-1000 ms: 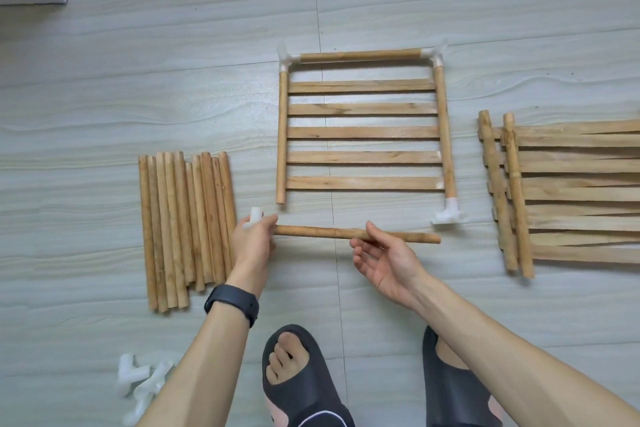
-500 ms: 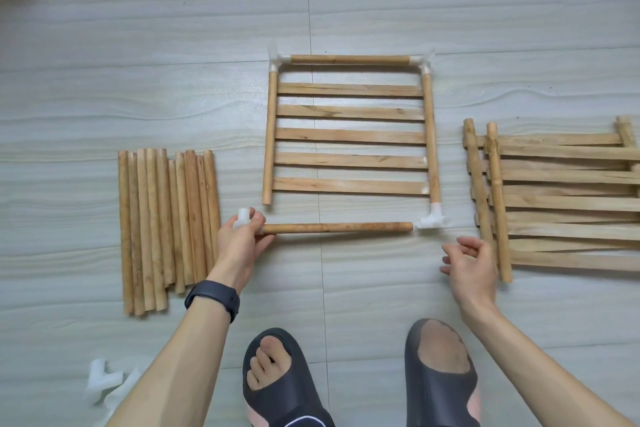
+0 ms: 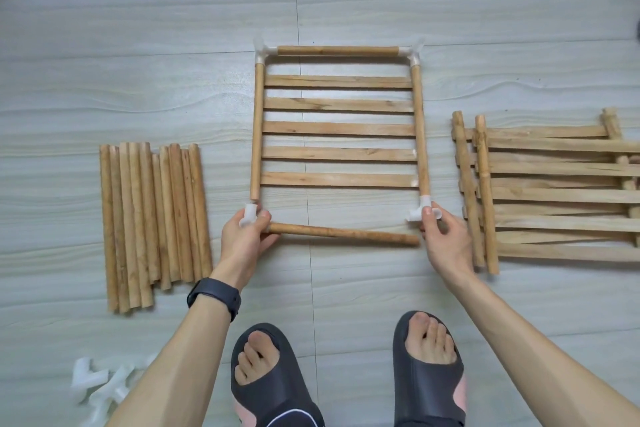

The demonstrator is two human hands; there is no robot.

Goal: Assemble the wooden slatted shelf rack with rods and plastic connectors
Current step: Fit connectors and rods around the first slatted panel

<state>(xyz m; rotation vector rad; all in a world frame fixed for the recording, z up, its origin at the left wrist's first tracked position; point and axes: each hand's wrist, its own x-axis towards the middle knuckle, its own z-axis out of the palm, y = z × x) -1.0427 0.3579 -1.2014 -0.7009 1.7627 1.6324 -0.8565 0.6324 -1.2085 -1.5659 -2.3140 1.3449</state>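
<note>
The left hand (image 3: 244, 243) gripped the loose connector (image 3: 250, 215) on the rod (image 3: 343, 234), and the right hand (image 3: 445, 239) pinched the near-right connector (image 3: 419, 211) of the frame (image 3: 255, 135) on the floor (image 3: 138, 45), yet the rod's free end sat clear of that socket, so pushing might have skewed the joints.

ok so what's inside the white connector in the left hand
The loose rod runs to the connector, but left hand fingers cover that joint. Its top socket faces the frame's left rod, not yet entered.
</note>
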